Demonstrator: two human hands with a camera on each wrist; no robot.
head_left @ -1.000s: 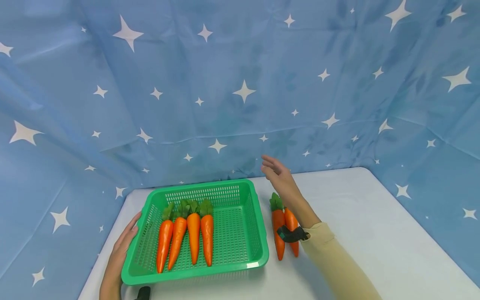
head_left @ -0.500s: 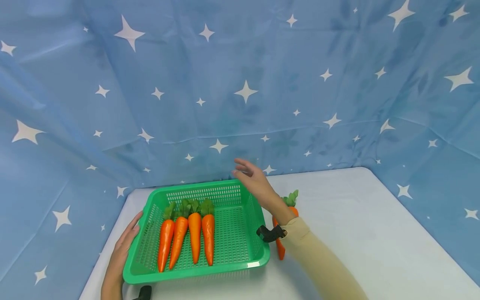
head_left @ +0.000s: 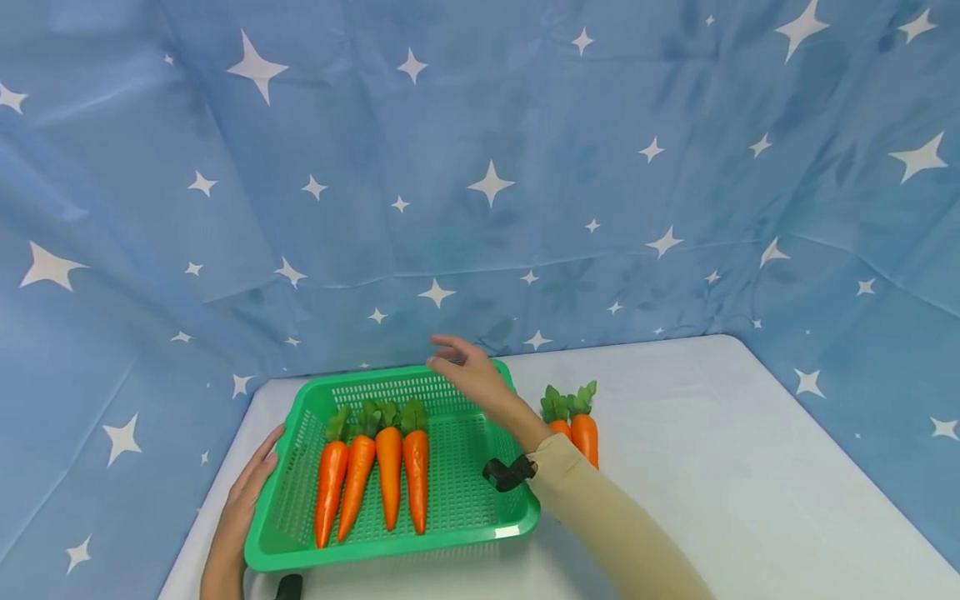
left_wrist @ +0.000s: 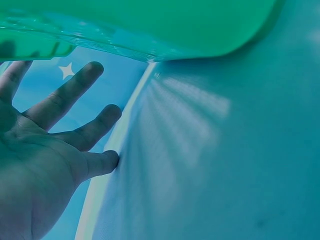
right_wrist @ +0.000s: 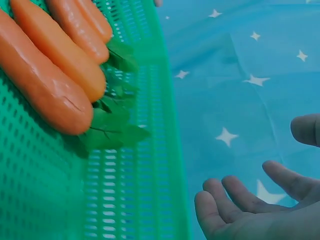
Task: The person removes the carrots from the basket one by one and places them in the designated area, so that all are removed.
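Note:
A green plastic basket holds several orange carrots with green leafy tops, lying side by side in its left half. My left hand rests against the basket's left side; the left wrist view shows its fingers spread and fairly straight. Above the basket's back right part hovers my right hand, with loosely bent fingers and nothing between them. The right wrist view shows this hand palm up in frame, apart from the basket wall. Two more carrots lie right of the basket, partly hidden by my right forearm.
Basket and loose carrots are on a white table. A blue curtain with white stars rises behind the table and along both sides. Dark bands sit at my wrists.
My right hand has moved left and slightly lower, from above the two loose carrots to over the basket. The leafy tops of both loose carrots now show. My left hand stays put.

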